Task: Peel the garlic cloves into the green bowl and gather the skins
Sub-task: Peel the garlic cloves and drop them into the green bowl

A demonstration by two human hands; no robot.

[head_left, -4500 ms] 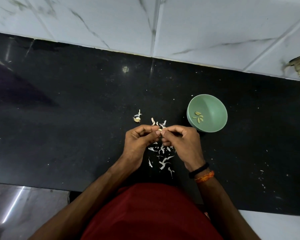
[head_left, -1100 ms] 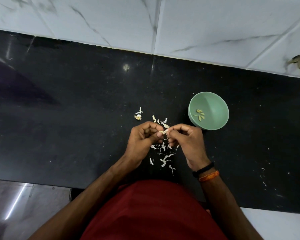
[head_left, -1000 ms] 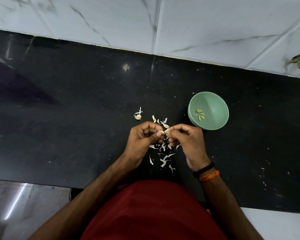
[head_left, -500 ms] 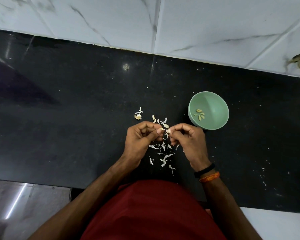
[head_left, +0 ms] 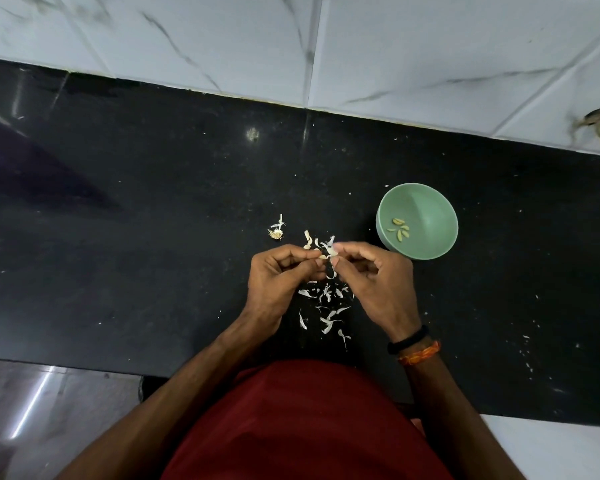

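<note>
Standing just beyond and to the right of the right hand (head_left: pixel 378 285), a green bowl (head_left: pixel 426 206) is recorded on the black countertop (head_left: pixel 153 254); a few peeled garlic cloves (head_left: pixel 399 228) are held in it, grouped low on its left inner wall. One garlic clove (head_left: pixel 324 257) is noted between the two hands, pinched at the fingertips of the left hand (head_left: pixel 278 285) with the fingers curled inward. The right hand is likewise curled, its thumb and forefinger closed on a strip of skin (head_left: pixel 329 250) at the clove's right side. Both hands are raised over the counter, knuckles nearly meeting. Loose garlic skins (head_left: pixel 328 306) are listed as scattered on the counter directly beneath and between the wrists, with a few more pieces just beyond the fingertips. A root stub (head_left: pixel 276 233) with a shred of skin lies apart, beyond the left hand. A black band (head_left: pixel 407 339) and an orange thread (head_left: pixel 420 353) are worn on the right wrist. White marble-patterned tiles (head_left: pixel 222 39) are entered beyond the counter.
</note>
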